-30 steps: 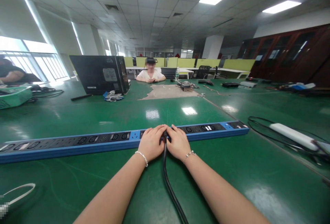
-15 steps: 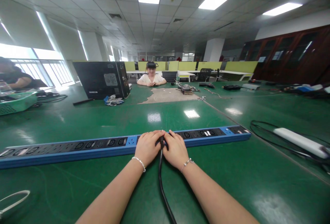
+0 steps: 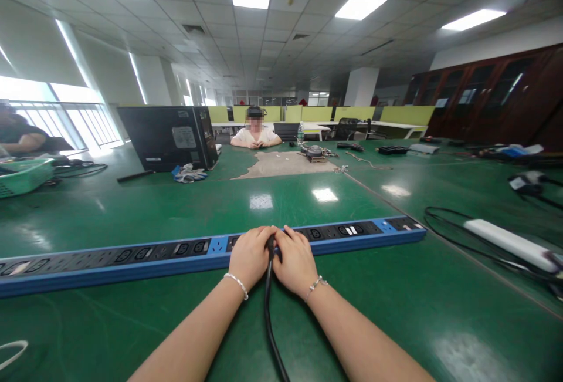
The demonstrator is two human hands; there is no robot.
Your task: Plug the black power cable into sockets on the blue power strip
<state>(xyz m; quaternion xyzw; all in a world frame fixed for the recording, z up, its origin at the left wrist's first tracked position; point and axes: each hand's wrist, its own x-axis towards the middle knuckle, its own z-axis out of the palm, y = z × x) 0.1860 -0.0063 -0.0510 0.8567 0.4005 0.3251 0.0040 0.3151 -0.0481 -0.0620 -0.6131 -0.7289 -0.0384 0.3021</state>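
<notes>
A long blue power strip [image 3: 167,267] with black socket panels lies across the green table in front of me. My left hand [image 3: 252,256] and my right hand [image 3: 293,257] meet over its middle, fingers closed from both sides around the plug [image 3: 270,246] of a thick black power cord [image 3: 269,317]. The plug is at the strip's socket face; my fingers hide its front end, so I cannot tell how deep it sits. From there the cord runs down toward me between my forearms.
On the right lie a white power strip [image 3: 510,244] and black cables. A black computer case [image 3: 162,138], gloves [image 3: 189,173] and a green basket [image 3: 26,178] stand at left. Across the table sits a person [image 3: 255,129]; another person [image 3: 20,132] is at far left.
My view has shifted slightly, so the strip and hands appear a little further left. Both hands keep their hold on the plug.
</notes>
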